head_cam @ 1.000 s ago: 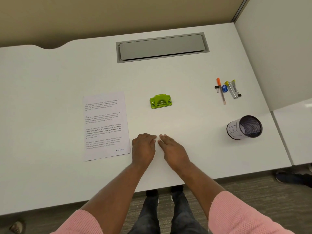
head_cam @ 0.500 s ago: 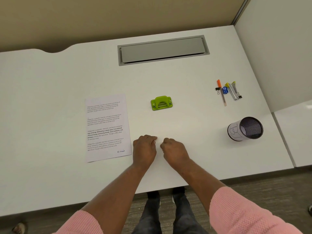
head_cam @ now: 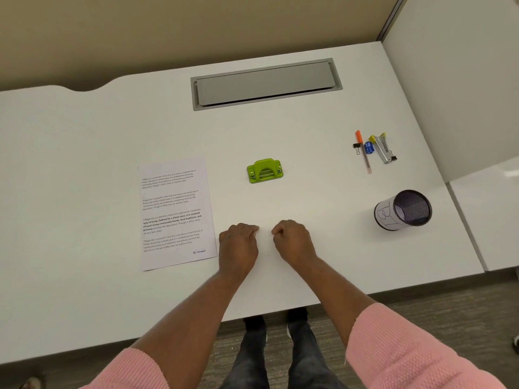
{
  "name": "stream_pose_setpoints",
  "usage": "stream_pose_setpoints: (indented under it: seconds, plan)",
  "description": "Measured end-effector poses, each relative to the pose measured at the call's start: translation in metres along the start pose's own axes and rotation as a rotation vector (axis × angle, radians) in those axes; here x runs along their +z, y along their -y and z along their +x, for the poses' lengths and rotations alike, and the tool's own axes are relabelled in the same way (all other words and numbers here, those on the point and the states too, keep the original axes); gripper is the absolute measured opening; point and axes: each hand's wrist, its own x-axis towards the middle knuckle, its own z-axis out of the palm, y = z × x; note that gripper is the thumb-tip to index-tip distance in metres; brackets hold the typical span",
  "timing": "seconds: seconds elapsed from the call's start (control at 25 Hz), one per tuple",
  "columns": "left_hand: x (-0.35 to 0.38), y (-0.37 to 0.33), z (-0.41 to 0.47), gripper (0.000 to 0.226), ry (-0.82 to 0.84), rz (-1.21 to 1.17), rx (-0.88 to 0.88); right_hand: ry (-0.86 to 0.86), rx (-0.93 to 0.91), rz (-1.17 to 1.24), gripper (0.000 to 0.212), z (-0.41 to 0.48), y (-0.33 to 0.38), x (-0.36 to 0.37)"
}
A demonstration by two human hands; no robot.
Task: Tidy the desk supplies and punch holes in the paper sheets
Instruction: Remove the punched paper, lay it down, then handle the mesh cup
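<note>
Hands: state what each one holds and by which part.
Nothing is held. The left hand and right hand rest on the desk with fingers curled in, apart from the paper sheet and hole punch.

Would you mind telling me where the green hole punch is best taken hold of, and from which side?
Probably from above, across its two short ends. The green hole punch sits flat and upright on the white desk with bare desk all around, so fingers fit on both sides. Its raised lever would likely give under a top grip. Either of the hands could reach; the right hand seems slightly nearer.
</note>
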Motion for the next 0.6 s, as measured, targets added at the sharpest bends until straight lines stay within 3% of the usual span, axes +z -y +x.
stream_pose_setpoints:
  seconds: [0.32, 0.6]
  plan:
    - [0.006, -0.018, 0.000, 0.037, 0.007, -0.036, 0.034, -0.142, 0.227, 0.562, 0.026, -0.014, -0.018, -0.035]
    - [0.030, -0.070, 0.012, 0.054, 0.133, 0.007, 0.182, -0.299, 0.250, 0.787, 0.016, -0.027, -0.047, -0.078]
